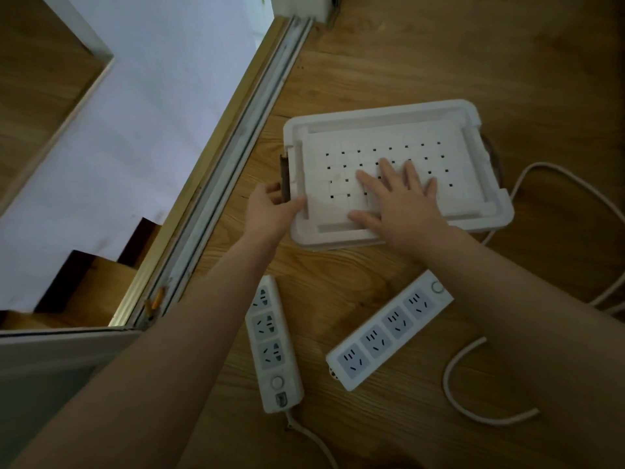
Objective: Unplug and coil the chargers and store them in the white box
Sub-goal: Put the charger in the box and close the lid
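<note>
White perforated plastic box (382, 114) sits on wooden floor (338, 292). Left hand (270, 211) grips its left rim; right hand (402, 201) lies flat inside, fingers spread. Probably light, rigid, slick: lift by both rims.

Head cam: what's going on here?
A person has both hands on the white box on the wooden floor. The left hand grips its left rim. The right hand lies flat, fingers spread, on the perforated bottom. No charger shows in the box. Nearer the person lie a three-socket power strip and a four-socket power strip, with nothing plugged in.
</note>
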Action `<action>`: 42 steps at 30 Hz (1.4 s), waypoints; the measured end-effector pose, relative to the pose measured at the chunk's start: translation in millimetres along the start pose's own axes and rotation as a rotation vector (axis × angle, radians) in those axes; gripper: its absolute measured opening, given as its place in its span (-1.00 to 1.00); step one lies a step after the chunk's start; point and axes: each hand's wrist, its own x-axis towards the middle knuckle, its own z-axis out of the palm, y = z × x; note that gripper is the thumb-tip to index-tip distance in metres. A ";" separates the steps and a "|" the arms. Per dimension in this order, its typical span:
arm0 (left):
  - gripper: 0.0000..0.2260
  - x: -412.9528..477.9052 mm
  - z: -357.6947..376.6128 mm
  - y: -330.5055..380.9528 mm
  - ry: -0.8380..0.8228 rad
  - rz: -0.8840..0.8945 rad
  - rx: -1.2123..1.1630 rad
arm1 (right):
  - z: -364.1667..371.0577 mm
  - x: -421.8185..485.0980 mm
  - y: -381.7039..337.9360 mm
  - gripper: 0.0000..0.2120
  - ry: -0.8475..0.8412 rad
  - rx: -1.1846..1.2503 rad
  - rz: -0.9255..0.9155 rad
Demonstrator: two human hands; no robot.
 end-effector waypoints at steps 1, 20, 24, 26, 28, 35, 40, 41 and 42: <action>-0.63 -1.6 2.5 1.5 0.051 0.059 0.057 | -0.6 0.2 -0.4 -0.36 -0.002 -0.008 0.003; -0.58 6.0 0.5 7.3 0.008 -0.212 -0.165 | 8.1 -8.2 -12.4 -0.46 0.043 -0.063 -0.035; -0.65 6.6 3.9 10.2 -0.074 -0.110 -0.035 | 8.2 -17.1 -4.9 -0.46 0.089 0.015 -0.101; -0.63 8.0 8.2 9.0 -0.025 -0.093 0.004 | 7.8 -23.6 9.3 -0.47 0.206 0.108 -0.032; -0.63 10.2 12.9 7.5 0.041 -0.075 0.073 | 8.0 -29.5 28.8 -0.51 0.368 0.222 0.146; -0.64 -4.5 29.5 -4.1 0.145 0.204 0.518 | 19.2 -28.8 69.1 -0.48 0.359 0.131 0.384; -0.48 -17.8 33.3 -15.0 0.108 0.299 0.842 | 23.0 -23.5 72.7 -0.45 0.275 0.053 0.419; -0.49 -19.5 31.6 -16.2 0.111 0.330 0.922 | 23.8 -23.5 72.3 -0.43 0.266 0.020 0.416; -0.49 -20.0 29.5 -16.4 0.109 0.352 0.964 | 23.2 -23.7 71.6 -0.42 0.257 -0.003 0.413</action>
